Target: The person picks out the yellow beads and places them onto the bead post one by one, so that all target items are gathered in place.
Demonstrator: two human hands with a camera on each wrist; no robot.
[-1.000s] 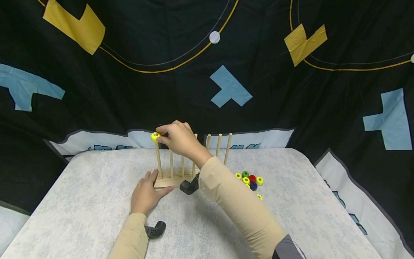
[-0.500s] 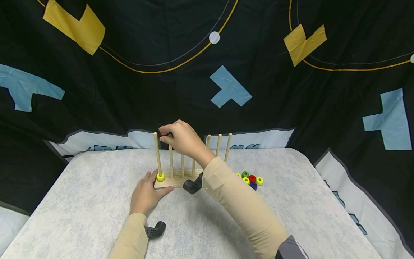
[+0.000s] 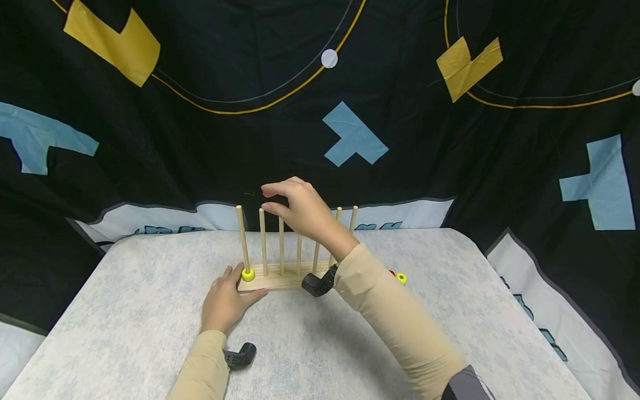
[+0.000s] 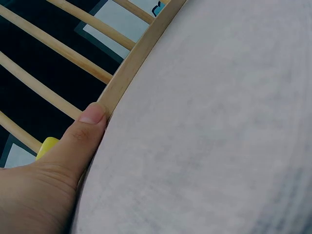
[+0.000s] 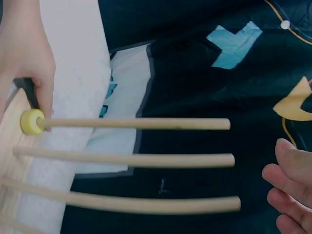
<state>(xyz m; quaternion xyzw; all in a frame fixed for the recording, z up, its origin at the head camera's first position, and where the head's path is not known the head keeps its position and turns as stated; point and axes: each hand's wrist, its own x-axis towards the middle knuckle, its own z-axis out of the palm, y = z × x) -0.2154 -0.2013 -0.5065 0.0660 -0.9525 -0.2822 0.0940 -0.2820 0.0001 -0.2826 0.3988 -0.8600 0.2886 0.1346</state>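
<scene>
Base (image 3: 285, 282), gripped at its left end between the left hand's (image 3: 226, 300) thumb and fingers, presumably for steadiness, bore a yellow bead (image 3: 248, 275) around the leftmost peg's (image 3: 243, 239) foot, while the right hand (image 3: 306, 206), fingers parted and holding nothing, hung above the pegs (image 3: 281, 244).

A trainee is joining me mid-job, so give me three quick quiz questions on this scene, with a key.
1. Where is the yellow bead beside the left hand?
A: at the top of the rightmost peg
B: at the foot of the leftmost peg
C: loose on the table
2. True or false: the right hand grips the leftmost peg.
3. What is the left hand touching?

Key: 1, B; 2, false, it is apart from that peg; 3, the wooden base.
</scene>
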